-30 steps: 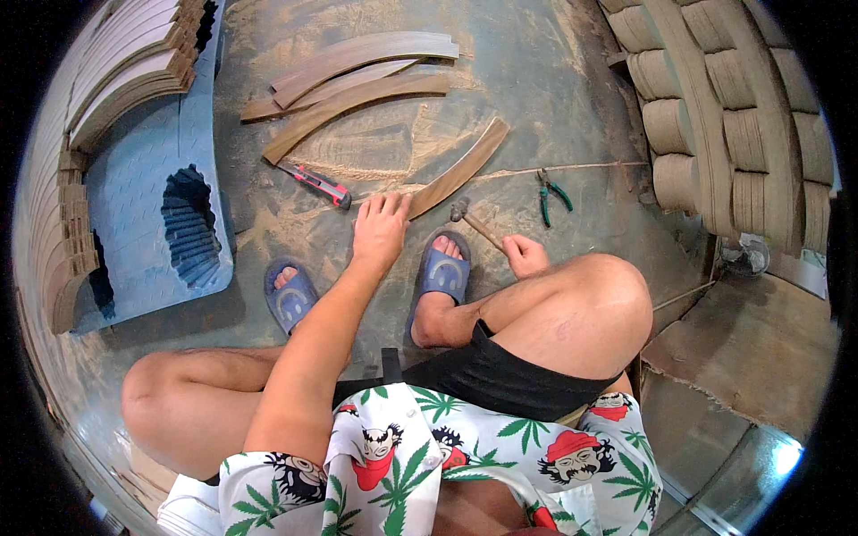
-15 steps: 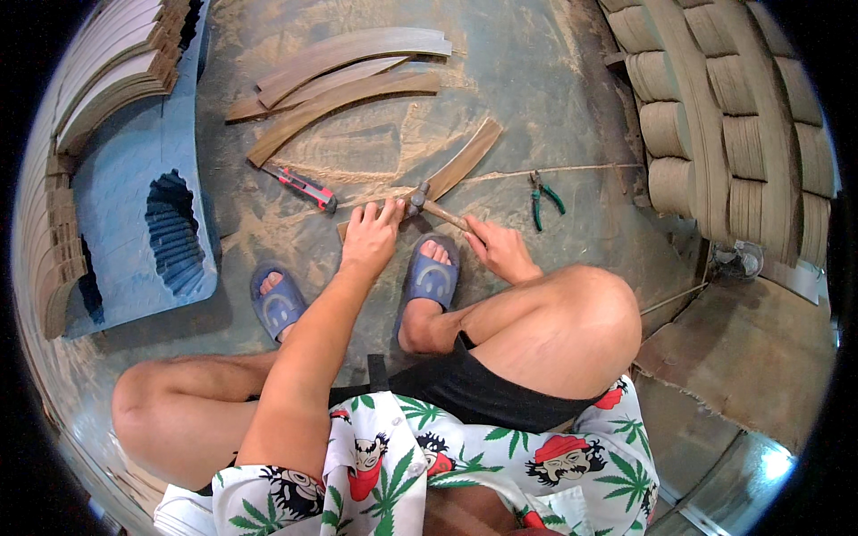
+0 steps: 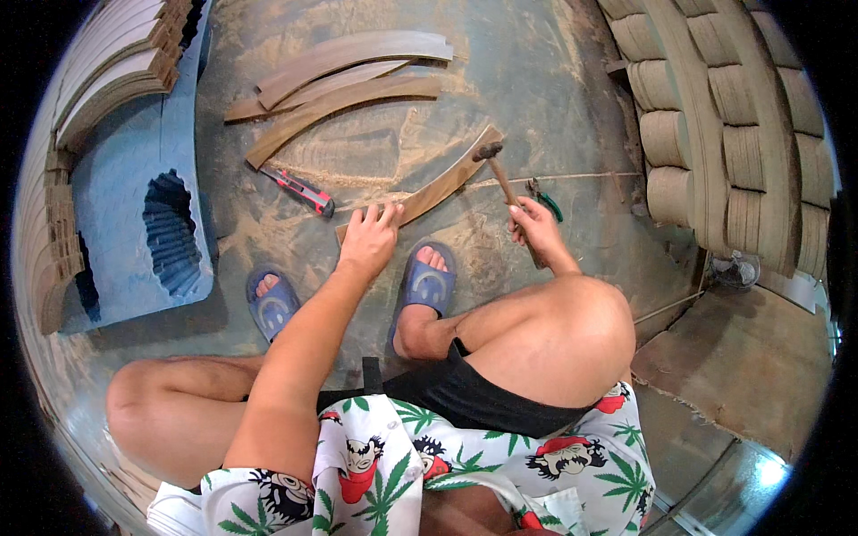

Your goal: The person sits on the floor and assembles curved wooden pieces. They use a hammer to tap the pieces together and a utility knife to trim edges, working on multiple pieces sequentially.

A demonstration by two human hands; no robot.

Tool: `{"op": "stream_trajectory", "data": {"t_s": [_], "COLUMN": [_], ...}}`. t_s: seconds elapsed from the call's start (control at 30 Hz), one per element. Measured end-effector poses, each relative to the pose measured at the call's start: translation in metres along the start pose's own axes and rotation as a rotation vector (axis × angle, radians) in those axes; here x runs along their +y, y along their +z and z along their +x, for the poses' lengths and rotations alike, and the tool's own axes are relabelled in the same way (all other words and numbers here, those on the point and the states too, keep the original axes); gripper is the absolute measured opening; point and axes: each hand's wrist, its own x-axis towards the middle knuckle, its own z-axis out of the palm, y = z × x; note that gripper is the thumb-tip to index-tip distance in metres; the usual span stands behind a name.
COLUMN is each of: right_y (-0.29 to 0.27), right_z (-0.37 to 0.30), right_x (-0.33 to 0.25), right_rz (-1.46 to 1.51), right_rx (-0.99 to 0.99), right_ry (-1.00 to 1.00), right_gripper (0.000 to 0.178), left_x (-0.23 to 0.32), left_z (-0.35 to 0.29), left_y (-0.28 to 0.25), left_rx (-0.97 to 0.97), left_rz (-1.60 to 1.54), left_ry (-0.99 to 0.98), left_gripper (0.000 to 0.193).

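A curved wooden strip (image 3: 444, 184) lies on the floor in front of my feet, its far end up to the right. My left hand (image 3: 369, 239) holds its near left part, fingers across the wood; their undersides are hidden. In my right hand (image 3: 539, 230) is a hammer (image 3: 502, 179), gripped round the wooden handle. The dark hammer head is over or beside the strip's far right end; I cannot tell if they touch. Green-handled pliers (image 3: 545, 200) lie just beyond my right hand, partly covered by it. A red and black utility knife (image 3: 304, 192) lies left of the strip.
Several curved wooden strips (image 3: 357, 55) lie farther off on the dusty floor. At left stands a blue plastic piece (image 3: 125, 205) with stacked curved boards (image 3: 116, 80) by it. Tall stacks of curved boards (image 3: 666, 138) rise at right, with a brown sheet (image 3: 733, 357) nearer me.
My right hand has moved right with the hammer, and the hammer head has gone from beside my left fingers to the strip's far right end. My left hand stays on the strip.
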Motion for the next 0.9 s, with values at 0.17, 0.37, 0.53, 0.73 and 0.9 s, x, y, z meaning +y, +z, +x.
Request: {"op": "stream_trajectory", "data": {"t_s": [0.17, 0.37, 0.53, 0.73, 0.9], "right_y": [-0.001, -0.005, -0.017, 0.000, 0.047], "right_z": [0.024, 0.026, 0.015, 0.028, -0.027], "right_x": [-0.016, -0.017, -0.014, 0.012, 0.033], "right_rz": [0.115, 0.037, -0.045, -0.012, -0.449], "right_rx": [0.063, -0.097, -0.192, 0.080, -0.166], "right_ry": [0.150, 0.222, 0.180, 0.157, -0.395], "right_gripper": [0.038, 0.036, 0.039, 0.042, 0.045], "left_x": [0.004, 0.002, -0.001, 0.000, 0.002], "left_z": [0.000, -0.001, -0.003, -0.001, 0.000], "left_y": [0.003, -0.001, -0.002, -0.005, -0.003], "left_rx": [-0.004, 0.031, 0.072, 0.051, -0.012], "left_rz": [-0.021, 0.003, -0.002, -0.035, -0.051], "left_ry": [-0.009, -0.012, -0.006, -0.012, -0.013], "left_gripper": [0.066, 0.056, 0.056, 0.057, 0.060]}}
